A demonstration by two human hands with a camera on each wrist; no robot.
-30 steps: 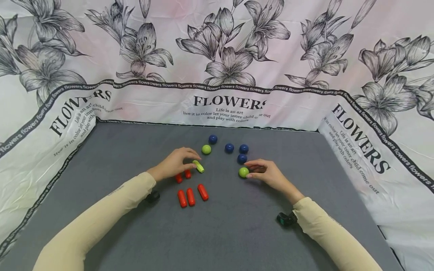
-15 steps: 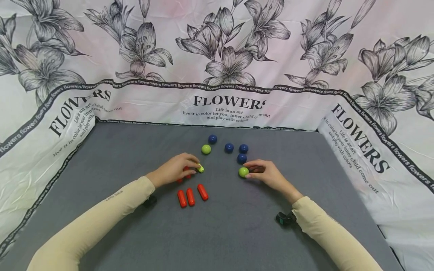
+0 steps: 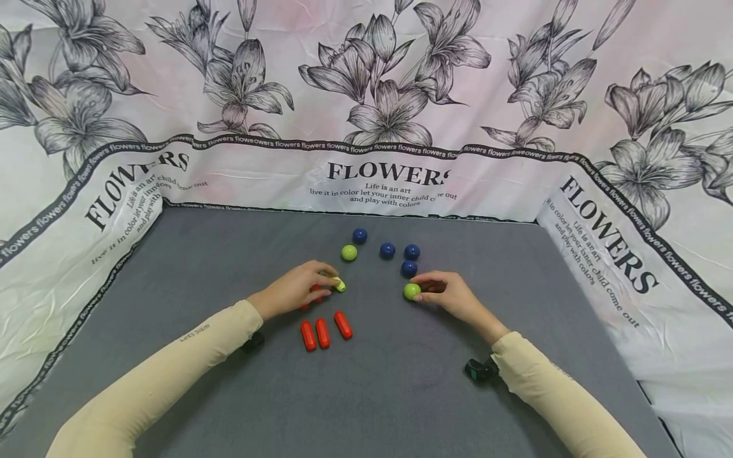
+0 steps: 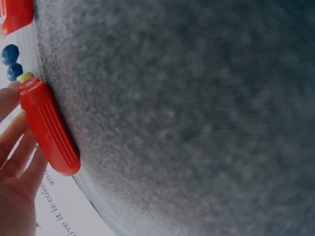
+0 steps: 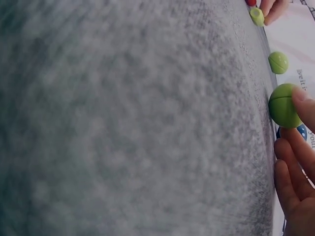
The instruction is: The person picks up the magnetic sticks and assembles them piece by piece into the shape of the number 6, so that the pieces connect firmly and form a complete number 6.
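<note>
On the grey table, my left hand (image 3: 298,287) pinches a short yellow-green capsule-shaped piece (image 3: 340,284) by its far end. Two red capsule-shaped pieces lie partly hidden beneath that hand; one grooved red piece (image 4: 51,129) shows large in the left wrist view, in front of the fingers. Farther right, my right hand (image 3: 452,296) holds a green ball (image 3: 411,292) between thumb and fingers, and the ball appears to rest on the table. In the right wrist view the thumb lies against this ball (image 5: 284,105), which has a seam round it.
Three red capsule-shaped pieces (image 3: 322,333) lie nearer me. Beyond the hands sit another green ball (image 3: 349,252) and several dark blue balls (image 3: 387,250), one close to the right fingertips. A flower-printed cloth (image 3: 389,184) borders the table at the back and sides.
My left hand has come down and slightly nearer, closing its fingers on the yellow-green piece and covering more of the red ones. The right hand and its ball stay nearly still.
</note>
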